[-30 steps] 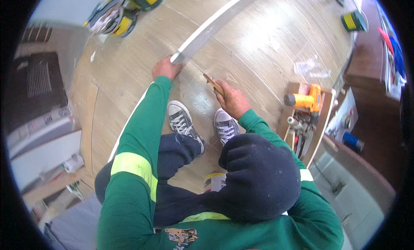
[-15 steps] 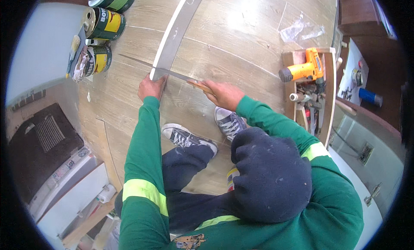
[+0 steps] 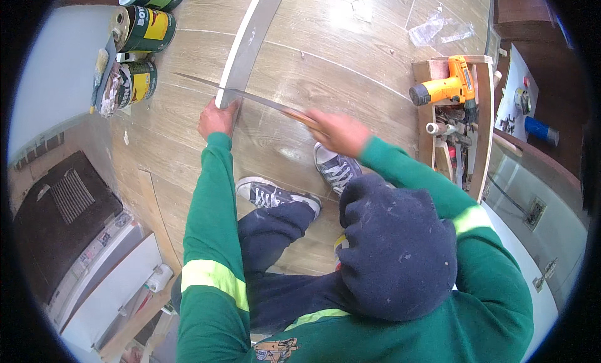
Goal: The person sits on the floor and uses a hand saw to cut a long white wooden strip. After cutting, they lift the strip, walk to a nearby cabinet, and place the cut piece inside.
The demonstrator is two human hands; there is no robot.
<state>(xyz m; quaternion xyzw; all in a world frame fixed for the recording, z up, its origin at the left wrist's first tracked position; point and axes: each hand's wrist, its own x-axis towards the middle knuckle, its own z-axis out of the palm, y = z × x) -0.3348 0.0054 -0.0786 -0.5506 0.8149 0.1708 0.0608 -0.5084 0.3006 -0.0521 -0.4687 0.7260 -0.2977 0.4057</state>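
A long strip of board (image 3: 251,44), white along one edge and grey on its face, runs from the top of the view down toward me. My left hand (image 3: 217,119) is closed around its near end. In my right hand (image 3: 341,132) is the wooden handle of a handsaw (image 3: 266,101). Its thin blade lies across the strip just beyond my left fingers, its tip reaching out past the left edge. How deep the blade sits in the strip I cannot tell. Motion slightly blurs my right hand.
Paint cans (image 3: 151,29) line the left wall, with a paintbrush (image 3: 100,66) by them. An open wooden toolbox (image 3: 481,128) at the right holds an orange cordless drill (image 3: 447,87) and hand tools. Clear plastic scraps (image 3: 432,31) lie on the wood-look floor (image 3: 338,69). My sneakers (image 3: 275,194) are below the strip.
My right hand has drawn back to the right and slightly down, pulling the saw along across the strip. My left hand keeps its hold on the end. The whole view has shifted a little.
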